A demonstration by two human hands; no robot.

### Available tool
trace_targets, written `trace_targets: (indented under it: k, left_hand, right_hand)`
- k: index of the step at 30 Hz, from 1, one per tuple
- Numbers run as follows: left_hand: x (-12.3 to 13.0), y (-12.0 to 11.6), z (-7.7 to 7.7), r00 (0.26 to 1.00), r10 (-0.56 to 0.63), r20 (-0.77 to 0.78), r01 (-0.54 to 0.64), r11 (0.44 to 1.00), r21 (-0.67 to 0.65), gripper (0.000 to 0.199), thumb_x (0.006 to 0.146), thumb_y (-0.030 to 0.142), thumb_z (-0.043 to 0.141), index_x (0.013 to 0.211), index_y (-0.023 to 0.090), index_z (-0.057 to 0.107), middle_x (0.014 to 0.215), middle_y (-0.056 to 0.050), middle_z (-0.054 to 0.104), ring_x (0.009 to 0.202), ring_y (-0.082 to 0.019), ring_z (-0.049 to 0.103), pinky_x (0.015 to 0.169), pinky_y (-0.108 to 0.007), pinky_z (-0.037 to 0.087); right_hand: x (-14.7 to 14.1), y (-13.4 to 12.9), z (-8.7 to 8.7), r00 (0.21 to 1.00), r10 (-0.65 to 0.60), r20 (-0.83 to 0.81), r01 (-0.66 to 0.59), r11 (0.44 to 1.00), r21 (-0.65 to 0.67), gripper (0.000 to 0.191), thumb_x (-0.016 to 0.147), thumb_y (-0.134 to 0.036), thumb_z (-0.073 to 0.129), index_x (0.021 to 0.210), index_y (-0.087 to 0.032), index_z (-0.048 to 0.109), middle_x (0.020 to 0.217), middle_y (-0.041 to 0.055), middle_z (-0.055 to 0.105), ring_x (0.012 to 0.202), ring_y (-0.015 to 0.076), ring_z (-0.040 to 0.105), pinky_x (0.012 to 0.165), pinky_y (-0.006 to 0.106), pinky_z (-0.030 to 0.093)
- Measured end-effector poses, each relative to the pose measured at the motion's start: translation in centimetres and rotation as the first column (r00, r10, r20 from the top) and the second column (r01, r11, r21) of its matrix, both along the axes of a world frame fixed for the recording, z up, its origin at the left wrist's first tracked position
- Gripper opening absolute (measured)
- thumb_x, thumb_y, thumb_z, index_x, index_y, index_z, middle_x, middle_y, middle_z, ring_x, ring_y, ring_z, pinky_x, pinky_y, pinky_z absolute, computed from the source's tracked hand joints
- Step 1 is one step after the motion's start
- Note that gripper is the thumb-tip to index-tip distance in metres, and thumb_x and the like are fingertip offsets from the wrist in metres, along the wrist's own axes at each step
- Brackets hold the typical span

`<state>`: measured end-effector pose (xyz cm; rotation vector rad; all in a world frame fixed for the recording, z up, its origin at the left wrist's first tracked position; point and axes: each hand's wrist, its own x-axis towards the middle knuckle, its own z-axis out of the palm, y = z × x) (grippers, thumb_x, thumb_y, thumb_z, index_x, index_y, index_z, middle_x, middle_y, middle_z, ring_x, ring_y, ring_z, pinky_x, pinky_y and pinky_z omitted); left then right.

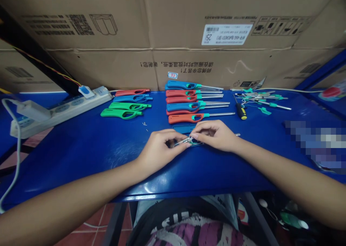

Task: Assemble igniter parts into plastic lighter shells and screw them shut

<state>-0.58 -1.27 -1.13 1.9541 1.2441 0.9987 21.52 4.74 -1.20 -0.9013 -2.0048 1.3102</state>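
My left hand (163,147) is closed around a slim lighter core (181,142), a shiny tube-like part with a bit of teal and thin wires. From the other side, the fingertips of my right hand (216,134) pinch the same core at its teal end. A metal rod tip (238,134) shows beyond my right hand; what it belongs to is hidden. Just behind my fingers lies a blue lighter handle (181,129), partly covered by my right hand. Farther back, several red and blue stick lighters (186,119) lie in a row, metal rods pointing right.
Red, blue and green lighter shells (121,112) lie at left, beside a white power strip (70,109). Small screws (145,124) sit nearby. To the right are a black-yellow screwdriver (241,111) and a pile of lighter cores (267,100). Cardboard (108,62) stands behind.
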Motion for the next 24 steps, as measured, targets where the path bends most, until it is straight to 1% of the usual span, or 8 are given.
trace_targets:
  k: [2, 5, 11, 14, 16, 19, 22, 24]
  left_hand:
    - [0.0, 0.1, 0.0, 1.0, -0.003, -0.004, 0.003, 1.0, -0.001, 0.011, 0.086, 0.028, 0.077, 0.094, 0.021, 0.079, 0.08, 0.0, 0.073, 0.062, -0.01, 0.057, 0.06, -0.023, 0.044]
    - [0.0, 0.2, 0.0, 1.0, -0.006, -0.006, 0.006, 1.0, 0.0, 0.011, 0.086, 0.029, 0.077, 0.094, 0.021, 0.079, 0.08, 0.0, 0.073, 0.063, -0.01, 0.057, 0.062, -0.023, 0.045]
    - [0.0, 0.1, -0.1, 1.0, -0.011, -0.018, 0.011, 1.0, 0.017, 0.011, 0.085, 0.028, 0.078, 0.093, 0.02, 0.079, 0.079, 0.0, 0.073, 0.063, -0.011, 0.058, 0.061, -0.023, 0.045]
    - [-0.3, 0.2, 0.3, 0.999, -0.003, -0.045, 0.005, 0.999, 0.034, 0.015, 0.085, 0.03, 0.078, 0.096, 0.02, 0.079, 0.082, -0.001, 0.075, 0.063, -0.011, 0.06, 0.061, -0.023, 0.046]
    - [-0.7, 0.3, 0.9, 0.996, 0.002, -0.09, 0.0, 1.0, 0.023, 0.017, 0.084, 0.03, 0.078, 0.099, 0.02, 0.078, 0.086, -0.001, 0.077, 0.063, -0.012, 0.062, 0.062, -0.024, 0.048]
    - [-1.5, 0.5, 2.0, 0.975, -0.042, -0.218, 0.039, 0.999, -0.019, 0.012, 0.085, 0.031, 0.076, 0.091, 0.021, 0.077, 0.082, 0.0, 0.077, 0.067, -0.014, 0.066, 0.064, -0.024, 0.048]
    - [-1.9, 0.4, 2.7, 0.929, -0.058, -0.367, 0.083, 0.995, 0.051, 0.012, 0.086, 0.034, 0.075, 0.087, 0.022, 0.077, 0.086, -0.001, 0.077, 0.081, -0.019, 0.067, 0.072, -0.029, 0.049]
    - [-1.9, 0.3, 2.8, 0.9, -0.081, -0.429, 0.122, 0.99, 0.068, 0.012, 0.086, 0.034, 0.075, 0.085, 0.023, 0.077, 0.09, -0.003, 0.076, 0.088, -0.022, 0.066, 0.078, -0.032, 0.049]
  right_hand:
    - [0.0, 0.0, 0.1, 1.0, 0.006, 0.001, -0.006, 1.0, -0.005, 0.033, 0.082, -0.048, 0.074, 0.082, -0.015, 0.074, 0.075, 0.0045, 0.067, 0.061, 0.0117, 0.054, 0.055, 0.025, 0.043]
    - [0.0, 0.0, 0.2, 1.0, 0.018, -0.003, -0.018, 1.0, -0.012, 0.034, 0.079, -0.048, 0.077, 0.078, -0.014, 0.073, 0.072, 0.0039, 0.067, 0.061, 0.0119, 0.055, 0.056, 0.024, 0.044]
    - [-0.2, -0.1, 0.4, 1.0, 0.027, 0.003, -0.027, 0.999, -0.041, 0.035, 0.077, -0.048, 0.079, 0.077, -0.014, 0.072, 0.07, 0.0027, 0.065, 0.06, 0.011, 0.053, 0.054, 0.023, 0.041]
    - [-0.1, -0.1, 0.4, 0.999, 0.029, -0.015, -0.03, 0.998, -0.047, 0.035, 0.077, -0.049, 0.079, 0.076, -0.015, 0.072, 0.071, 0.0029, 0.065, 0.06, 0.0108, 0.053, 0.053, 0.024, 0.042]
    - [0.1, 0.0, 0.5, 1.0, 0.01, -0.025, -0.012, 0.997, -0.072, 0.035, 0.079, -0.049, 0.077, 0.08, -0.015, 0.072, 0.07, 0.0018, 0.064, 0.056, 0.0092, 0.05, 0.049, 0.023, 0.039]
    - [0.5, 0.3, 0.7, 0.999, -0.034, -0.036, 0.029, 0.991, -0.129, 0.034, 0.082, -0.048, 0.074, 0.088, -0.015, 0.072, 0.063, -0.0018, 0.059, 0.046, 0.0062, 0.042, 0.043, 0.023, 0.031]
    - [0.7, 0.7, 0.8, 0.996, -0.077, -0.053, 0.067, 0.984, -0.166, 0.034, 0.082, -0.049, 0.073, 0.087, -0.015, 0.071, 0.063, -0.0028, 0.058, 0.043, 0.0052, 0.04, 0.041, 0.023, 0.028]
    - [0.7, 0.8, 0.7, 0.994, -0.095, -0.055, 0.084, 0.981, -0.173, 0.034, 0.082, -0.049, 0.073, 0.086, -0.015, 0.07, 0.064, -0.0026, 0.058, 0.044, 0.0052, 0.04, 0.041, 0.024, 0.028]
